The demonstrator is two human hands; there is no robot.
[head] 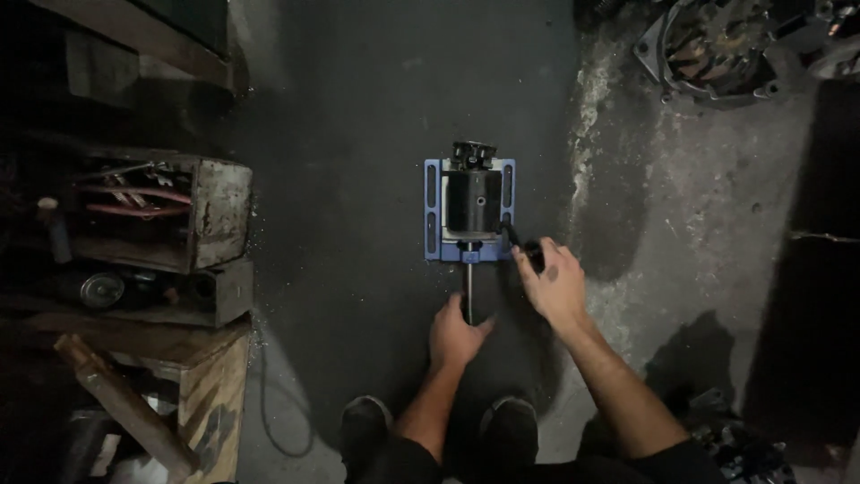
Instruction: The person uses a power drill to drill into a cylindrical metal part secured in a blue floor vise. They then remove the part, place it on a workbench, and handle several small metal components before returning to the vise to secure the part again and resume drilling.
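Observation:
A small blue vise (434, 208) sits on the dark concrete floor and clamps a black cylindrical part (473, 202) with a toothed end at the far side. A metal handle rod (467, 278) sticks out of the vise toward me. My left hand (455, 336) is wrapped around the near end of that rod. My right hand (554, 285) rests by the vise's near right corner, fingers on a short black knobbed lever (522, 246). Both of my shoes (365, 421) show at the bottom edge.
Wooden crates (219, 211) holding red-handled tools and metal parts are stacked at the left, with a plank (125, 403) leaning beside them. A round metal alternator-like housing (717, 45) lies at the top right. More dark metal parts (743, 448) sit at the bottom right.

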